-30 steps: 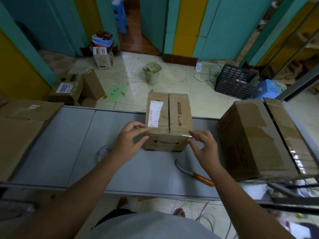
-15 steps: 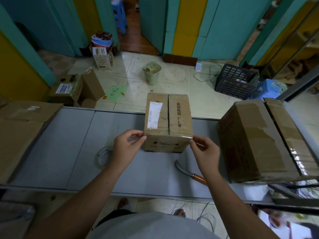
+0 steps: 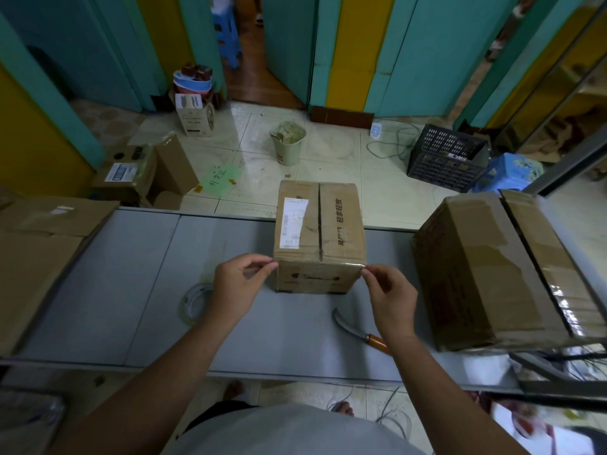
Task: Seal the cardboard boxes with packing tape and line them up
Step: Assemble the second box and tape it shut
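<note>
1. Together, left hand [image 3: 243,280] and right hand [image 3: 389,295] pinch clear tape [image 3: 320,264] ends at the small box's [image 3: 320,224] near top corners.
2. It stands on the surface [image 3: 131,290] between them.
3. Tape roll [image 3: 193,302]: left of left hand.

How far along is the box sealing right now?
Done: the large box on the right has glossy tape along its seam. In hand: the left hand and right hand pinch what looks like a clear tape strip at the near top edge of the small box. Left: its centre seam looks untaped, and the boxes stand apart, not lined up. The tape roll lies nearby.
</note>
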{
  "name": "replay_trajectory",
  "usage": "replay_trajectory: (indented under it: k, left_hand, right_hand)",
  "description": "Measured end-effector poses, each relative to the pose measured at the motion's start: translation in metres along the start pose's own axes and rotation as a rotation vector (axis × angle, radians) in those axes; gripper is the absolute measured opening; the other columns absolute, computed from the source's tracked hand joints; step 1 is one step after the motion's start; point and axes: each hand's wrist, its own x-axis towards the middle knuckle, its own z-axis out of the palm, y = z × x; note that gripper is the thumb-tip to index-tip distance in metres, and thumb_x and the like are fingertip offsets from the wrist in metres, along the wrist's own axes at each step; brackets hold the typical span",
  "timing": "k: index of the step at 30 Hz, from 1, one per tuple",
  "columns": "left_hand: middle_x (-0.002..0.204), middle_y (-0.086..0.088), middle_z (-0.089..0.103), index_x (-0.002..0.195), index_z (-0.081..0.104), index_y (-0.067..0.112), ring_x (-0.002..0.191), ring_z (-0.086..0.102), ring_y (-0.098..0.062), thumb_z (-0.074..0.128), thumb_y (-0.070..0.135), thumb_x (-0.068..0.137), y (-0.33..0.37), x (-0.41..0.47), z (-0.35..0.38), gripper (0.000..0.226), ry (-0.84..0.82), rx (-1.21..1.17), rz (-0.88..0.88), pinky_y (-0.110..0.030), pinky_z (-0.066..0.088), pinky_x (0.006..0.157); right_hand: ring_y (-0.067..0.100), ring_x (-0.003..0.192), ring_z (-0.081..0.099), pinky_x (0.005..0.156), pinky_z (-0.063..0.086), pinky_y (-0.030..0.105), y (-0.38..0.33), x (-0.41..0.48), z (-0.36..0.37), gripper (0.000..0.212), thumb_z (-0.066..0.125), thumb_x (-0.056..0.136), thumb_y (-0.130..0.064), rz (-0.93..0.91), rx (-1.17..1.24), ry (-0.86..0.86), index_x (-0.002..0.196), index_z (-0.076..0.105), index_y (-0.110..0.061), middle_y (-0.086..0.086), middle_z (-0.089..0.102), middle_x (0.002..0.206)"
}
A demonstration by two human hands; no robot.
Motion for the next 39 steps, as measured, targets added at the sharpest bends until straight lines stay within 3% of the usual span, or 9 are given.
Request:
replay_trajectory:
  k: [5, 9, 14, 22, 27, 30, 33, 36, 39]
  left_hand:
    - [0.107, 0.016, 0.080, 0.101, 0.080, 0.046, 0.100, 0.077, -0.006, 0.087, 0.022, 0.088, -0.003, -0.002, -0.005, 0.028, -0.110, -0.138, -0.064, -0.016, 0.059, 0.085]
    - [0.115, 0.017, 0.078, 0.109, 0.078, 0.052, 0.109, 0.075, -0.006, 0.080, 0.041, 0.090, 0.001, -0.001, -0.011, 0.022, -0.146, -0.194, -0.105, -0.017, 0.058, 0.090]
    - [0.122, 0.019, 0.075, 0.123, 0.072, 0.035, 0.115, 0.071, -0.003, 0.071, 0.004, 0.098, -0.008, 0.003, -0.018, 0.040, -0.228, -0.056, -0.094, -0.023, 0.058, 0.099]
    - [0.115, 0.025, 0.073, 0.110, 0.072, 0.058, 0.109, 0.073, -0.002, 0.089, 0.012, 0.085, 0.002, 0.009, -0.018, 0.055, -0.243, 0.005, 0.011, -0.018, 0.061, 0.086]
    - [0.108, 0.018, 0.076, 0.114, 0.079, 0.025, 0.101, 0.075, -0.001, 0.091, 0.013, 0.082, 0.001, 0.010, -0.014, 0.036, -0.189, 0.070, 0.057, -0.018, 0.060, 0.088]
    - [0.107, 0.024, 0.075, 0.116, 0.079, 0.018, 0.095, 0.075, 0.003, 0.089, 0.009, 0.085, 0.004, 0.010, -0.010, 0.033, -0.146, 0.065, -0.006, -0.012, 0.059, 0.082]
    - [0.101, 0.030, 0.075, 0.120, 0.078, 0.018, 0.095, 0.075, 0.006, 0.084, 0.007, 0.089, 0.007, 0.011, -0.007, 0.033, -0.121, 0.014, -0.083, -0.009, 0.056, 0.081]
    - [0.103, 0.027, 0.078, 0.113, 0.076, 0.032, 0.095, 0.076, 0.002, 0.085, 0.012, 0.089, 0.008, 0.013, -0.011, 0.032, -0.142, -0.035, -0.156, -0.012, 0.058, 0.080]
    - [0.106, 0.020, 0.079, 0.112, 0.078, 0.029, 0.095, 0.077, -0.002, 0.088, 0.014, 0.087, 0.003, 0.016, -0.016, 0.030, -0.169, -0.046, -0.207, -0.016, 0.060, 0.082]
  right_hand:
    - [0.001, 0.099, 0.072, 0.085, 0.060, 0.020, 0.003, -0.004, -0.006, 0.019, 0.077, 0.094, -0.023, 0.041, 0.113, -0.054, 0.112, 0.075, -0.029, -0.015, 0.076, 0.102]
    - [0.008, 0.103, 0.073, 0.088, 0.060, 0.026, 0.004, -0.004, -0.012, 0.018, 0.065, 0.103, -0.018, 0.007, 0.146, -0.084, 0.116, 0.077, -0.023, -0.011, 0.078, 0.106]
    - [0.002, 0.101, 0.072, 0.091, 0.062, 0.030, 0.002, 0.014, -0.021, 0.023, 0.072, 0.098, -0.010, -0.001, 0.074, -0.144, 0.119, 0.074, -0.019, -0.012, 0.076, 0.106]
    - [0.003, 0.100, 0.072, 0.091, 0.062, 0.030, -0.001, 0.026, -0.026, 0.033, 0.081, 0.088, -0.010, -0.092, -0.043, -0.262, 0.118, 0.074, -0.020, -0.012, 0.075, 0.106]
    - [0.002, 0.092, 0.072, 0.086, 0.060, 0.021, -0.003, 0.027, -0.022, 0.029, 0.086, 0.083, -0.014, -0.091, -0.050, -0.213, 0.110, 0.077, -0.018, -0.012, 0.076, 0.098]
    - [0.001, 0.086, 0.072, 0.081, 0.059, 0.017, -0.007, 0.033, -0.017, 0.024, 0.088, 0.080, -0.014, -0.044, -0.038, -0.192, 0.100, 0.076, -0.017, -0.011, 0.075, 0.090]
    - [0.001, 0.084, 0.072, 0.079, 0.059, 0.015, -0.011, 0.038, -0.014, 0.024, 0.089, 0.079, -0.013, -0.033, -0.020, -0.228, 0.095, 0.074, -0.022, -0.009, 0.075, 0.086]
    - [0.005, 0.085, 0.073, 0.079, 0.061, 0.019, -0.010, 0.042, -0.016, 0.027, 0.089, 0.077, -0.012, -0.023, 0.010, -0.286, 0.097, 0.073, -0.019, -0.004, 0.076, 0.088]
    - [0.009, 0.087, 0.074, 0.081, 0.062, 0.025, -0.007, 0.046, -0.022, 0.031, 0.090, 0.075, -0.011, -0.025, 0.022, -0.342, 0.099, 0.073, -0.018, -0.001, 0.076, 0.091]
